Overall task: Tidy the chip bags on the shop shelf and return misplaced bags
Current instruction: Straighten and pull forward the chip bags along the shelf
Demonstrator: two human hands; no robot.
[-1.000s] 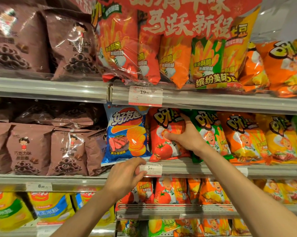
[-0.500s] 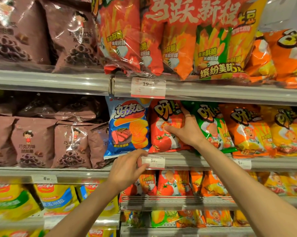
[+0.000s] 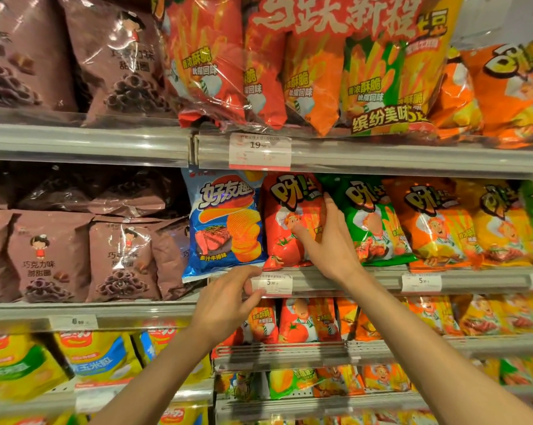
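A red tomato chip bag [image 3: 285, 222] stands upright on the middle shelf. My right hand [image 3: 328, 240] grips its right edge, thumb across the front, fingers behind. To its left stands a blue steak-flavour chip bag [image 3: 225, 223], the only blue one in a row of red, green, orange and yellow bags. My left hand [image 3: 228, 297] hovers at the shelf rail [image 3: 351, 279] just below the blue bag, fingers loosely curled by the price tag [image 3: 271, 283], holding nothing.
A green bag [image 3: 371, 222] and an orange bag [image 3: 437, 222] stand right of the red one. Brown chocolate-ring bags [image 3: 121, 259] fill the left bay. Large multi-packs [image 3: 305, 62] overhang the top shelf. Lower shelves hold more small bags [image 3: 299, 320].
The view has tilted up slightly, so the shelves sit lower in frame. My right hand shifted its hold on the red bag's right edge. My left hand stays at the rail.
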